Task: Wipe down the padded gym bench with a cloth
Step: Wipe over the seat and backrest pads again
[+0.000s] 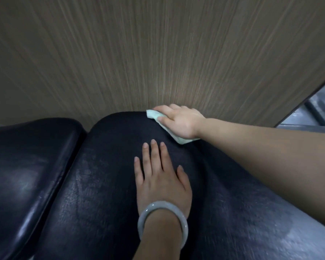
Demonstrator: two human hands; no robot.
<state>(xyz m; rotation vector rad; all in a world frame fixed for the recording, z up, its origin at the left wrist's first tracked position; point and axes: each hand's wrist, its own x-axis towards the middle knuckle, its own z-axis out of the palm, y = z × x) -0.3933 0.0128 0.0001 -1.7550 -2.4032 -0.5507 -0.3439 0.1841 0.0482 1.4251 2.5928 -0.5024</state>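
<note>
Our right hand (180,121) lay on the cloth (154,115), fingers curled over its folded top and the thumb pressing its near side, holding it against the far right edge of the bench pad (120,166). The cloth was pale green and folded, one corner sticking out past our fingertips toward the left, another showing under the heel of the hand. Our left hand (161,177) rested flat on the middle of the same pad, fingers straight and slightly spread, gripping nothing; a pale grey bangle (162,222) sat around its wrist. The two hands were near each other but apart, the right one farther away and to the right.

The pad was black, padded and rounded at its far end, its surface dull and cracked in fine lines. The cloth sat right at the rim where the pad curved down, just beside a wood-grain wall (158,53) that rose directly behind the bench. We had little room past that edge, since the wall closed off the far side. To the left, a narrow gap separated this pad from a second black pad (30,166), which was glossier. The pad's surface ran on toward us and to the right, under our right forearm. At the far right, past the wall's edge, we saw grey metal parts (315,109), too blurred to identify.
</note>
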